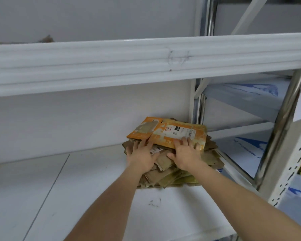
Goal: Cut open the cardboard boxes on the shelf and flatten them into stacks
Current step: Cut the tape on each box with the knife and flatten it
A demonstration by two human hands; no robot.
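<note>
I see a white shelf (97, 181) filling most of the view, with the thick white beam (146, 61) of the level above running across the top. At the right stands a steel post (283, 122), and beyond it grey panels with blue printing (247, 100). On the shelf, toward the right and far back near the wall, sits a stack of flattened brown cardboard (169, 176), its edges ragged and uneven. On top of that stack lies a flattened orange box (169, 132) with a white label and torn tape. My left hand (142, 155) lies flat with fingers spread, pressing on the near left edge of the orange box and the stack. My right hand (186, 153) presses likewise, fingers straight, on its near right part.
</note>
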